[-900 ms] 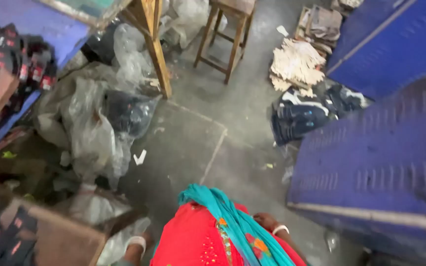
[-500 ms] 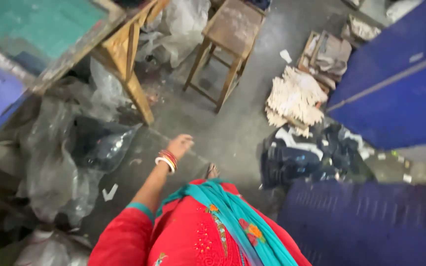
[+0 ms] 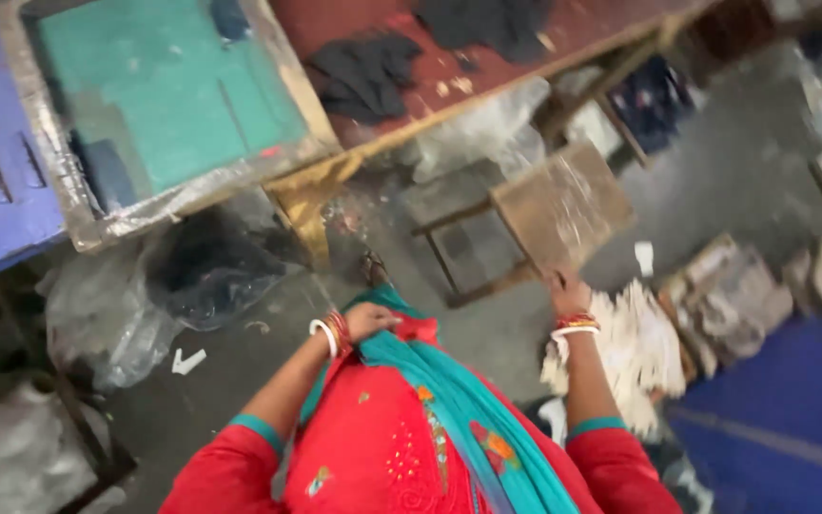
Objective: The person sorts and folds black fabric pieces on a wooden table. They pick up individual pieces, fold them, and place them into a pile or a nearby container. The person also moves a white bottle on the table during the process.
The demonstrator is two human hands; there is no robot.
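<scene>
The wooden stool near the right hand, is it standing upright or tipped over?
Upright. The wooden stool shows its flat seat facing up, legs going down to the floor; the right hand reaches its near corner.

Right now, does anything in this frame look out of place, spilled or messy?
Yes. A pale heap of scraps lies loose on the floor by the right hand, which reaches the wooden stool. Crumpled plastic bags are bunched under the framed table. The left hand rests on the teal scarf.

Soft, even daylight is filling the scene, casting weak shadows. Motion blur is smearing the whole frame, worst at the right edge; plastic bags (image 3: 135,305) are showing faint glare.
</scene>
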